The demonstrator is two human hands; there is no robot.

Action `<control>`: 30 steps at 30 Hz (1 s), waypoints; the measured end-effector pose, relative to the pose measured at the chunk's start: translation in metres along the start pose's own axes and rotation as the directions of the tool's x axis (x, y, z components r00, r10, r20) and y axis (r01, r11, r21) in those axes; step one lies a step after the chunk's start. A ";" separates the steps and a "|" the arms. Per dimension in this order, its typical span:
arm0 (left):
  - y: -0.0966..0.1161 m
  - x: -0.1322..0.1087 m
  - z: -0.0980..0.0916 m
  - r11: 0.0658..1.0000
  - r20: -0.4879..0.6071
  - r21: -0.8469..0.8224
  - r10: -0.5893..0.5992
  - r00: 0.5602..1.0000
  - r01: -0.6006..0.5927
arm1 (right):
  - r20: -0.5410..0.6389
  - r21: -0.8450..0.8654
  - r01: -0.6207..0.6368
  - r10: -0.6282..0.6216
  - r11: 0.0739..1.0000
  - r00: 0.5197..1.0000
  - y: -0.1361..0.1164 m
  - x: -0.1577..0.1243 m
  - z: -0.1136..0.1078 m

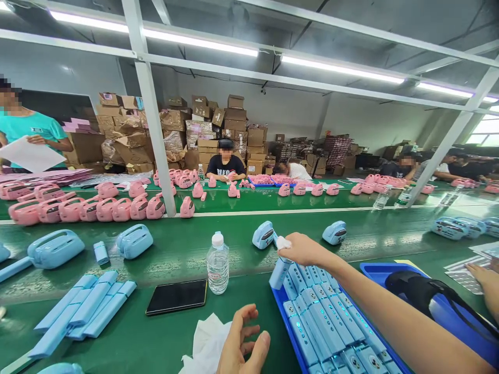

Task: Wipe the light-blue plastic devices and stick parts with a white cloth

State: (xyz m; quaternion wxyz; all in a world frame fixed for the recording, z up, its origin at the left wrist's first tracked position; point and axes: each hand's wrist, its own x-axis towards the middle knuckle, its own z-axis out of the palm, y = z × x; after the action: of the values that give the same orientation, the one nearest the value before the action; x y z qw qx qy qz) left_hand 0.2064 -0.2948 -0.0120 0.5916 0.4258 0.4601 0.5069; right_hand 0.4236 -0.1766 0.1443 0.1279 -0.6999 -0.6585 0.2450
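Note:
My right hand [303,249] reaches over the far left corner of a blue tray [286,324], its fingers closed on a wad of white tissue [284,242]. Right under those fingers, a tilted light-blue bar-shaped piece [279,274] touches the hand; how it is gripped is hidden. Rows of similar blue bars [322,311] with small buttons fill the tray. My left hand [244,343] is at the bottom middle, palm up with fingers loosely bent and apart, holding nothing. Crumpled white tissue [206,343] lies beside it. A blue handled case [263,235] stands just beyond my right hand.
A water bottle [218,265] and a black tablet [177,297] stand left of the tray. Stacked blue bars [88,306] and blue cases [134,241] lie farther left. At right are another blue tray [378,270] and another person's hand [485,280]. Pink cases [105,209] line the far bench.

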 end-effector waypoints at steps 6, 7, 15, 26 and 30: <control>0.034 -0.002 0.001 0.940 -0.114 -0.329 0.052 0.992 -0.087 | 0.118 0.526 0.010 -0.084 0.851 0.989 -0.020 -0.073 0.067; 0.042 -0.004 -0.008 0.944 -0.129 -0.313 0.069 0.989 -0.107 | 0.156 0.562 -0.002 -0.103 0.827 0.982 -0.024 -0.086 0.083; 0.098 -0.025 -0.072 0.944 0.200 0.194 0.230 0.952 -0.269 | 0.159 0.730 0.190 -0.434 0.656 0.887 -0.050 -0.113 0.128; 0.103 -0.046 -0.144 0.930 -0.103 0.139 0.356 0.929 -0.341 | 0.000 0.565 0.402 -0.487 0.721 0.873 -0.057 -0.120 0.207; 0.070 -0.062 -0.177 0.956 -0.472 0.097 0.288 0.833 -0.276 | -0.058 0.418 0.608 -0.648 0.675 0.759 -0.066 -0.130 0.250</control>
State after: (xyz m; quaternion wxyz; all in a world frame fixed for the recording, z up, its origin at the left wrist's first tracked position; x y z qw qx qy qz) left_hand 0.0147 -0.3412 0.0249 0.3719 0.3566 0.5311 0.6726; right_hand 0.2374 -0.3343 -0.0112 0.3173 -0.3747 -0.7968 0.3521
